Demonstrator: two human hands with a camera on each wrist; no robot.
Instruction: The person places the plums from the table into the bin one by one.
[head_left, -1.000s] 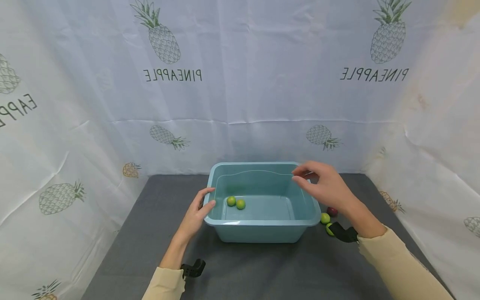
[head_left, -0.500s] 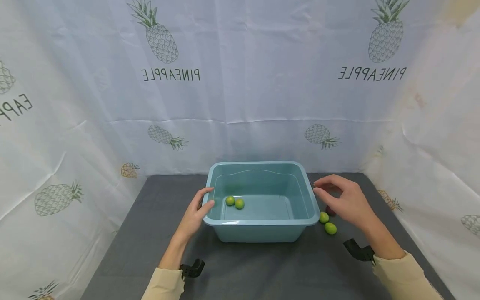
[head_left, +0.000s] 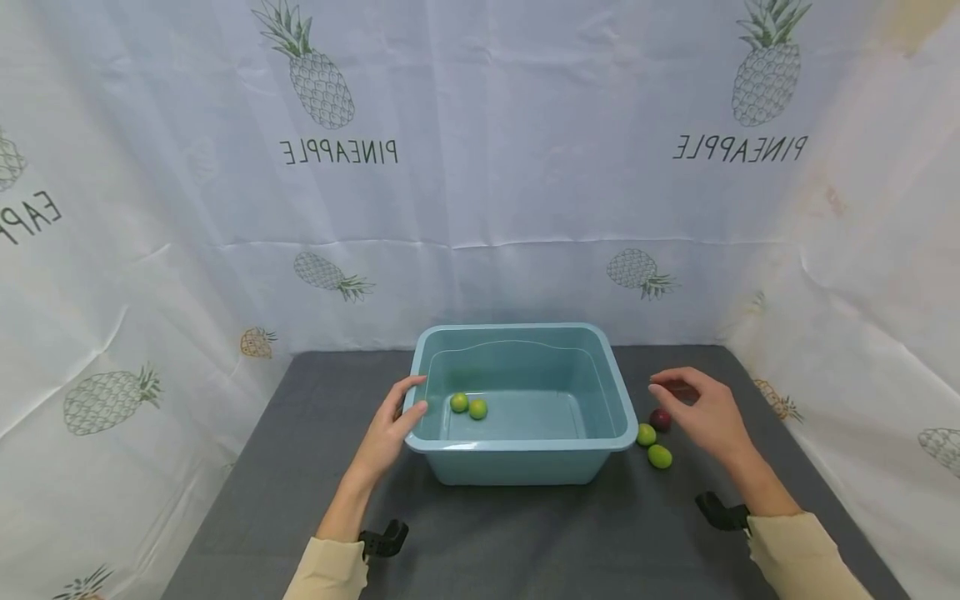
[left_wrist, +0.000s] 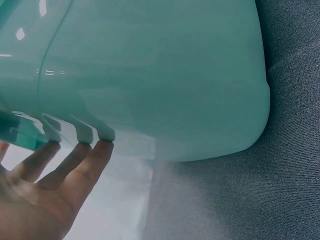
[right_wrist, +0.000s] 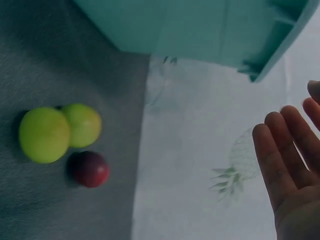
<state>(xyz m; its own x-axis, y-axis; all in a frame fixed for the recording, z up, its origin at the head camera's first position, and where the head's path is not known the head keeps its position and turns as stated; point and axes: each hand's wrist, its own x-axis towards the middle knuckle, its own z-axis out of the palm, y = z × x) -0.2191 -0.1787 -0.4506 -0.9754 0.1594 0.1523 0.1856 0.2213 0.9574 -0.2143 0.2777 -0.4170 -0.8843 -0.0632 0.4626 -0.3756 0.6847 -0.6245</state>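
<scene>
A light blue plastic basin (head_left: 521,462) stands on the dark cloth-covered table. At its left rim my left hand (head_left: 390,425) holds on, thumb over the edge; in the left wrist view the fingertips (left_wrist: 105,145) meet the outer wall. Two small green fruits (head_left: 477,409) lie inside on the bottom. Right of the basin, my right hand (head_left: 705,412) hovers with its fingers loosely bent and nothing in them. Close below it sit a dark red, plum-like fruit (right_wrist: 90,169) and two more green fruits (right_wrist: 45,135), side by side on the cloth.
White curtains printed with pineapples (head_left: 322,90) hang behind and on both sides. The dark tabletop (head_left: 525,542) ends at the back curtain. A black wrist strap (head_left: 722,511) sits on the right forearm, another (head_left: 385,538) on the left.
My right hand has moved from over the basin's right rim, rightward and down to beside the loose fruits, which now show fully. The left hand stays at the rim.
</scene>
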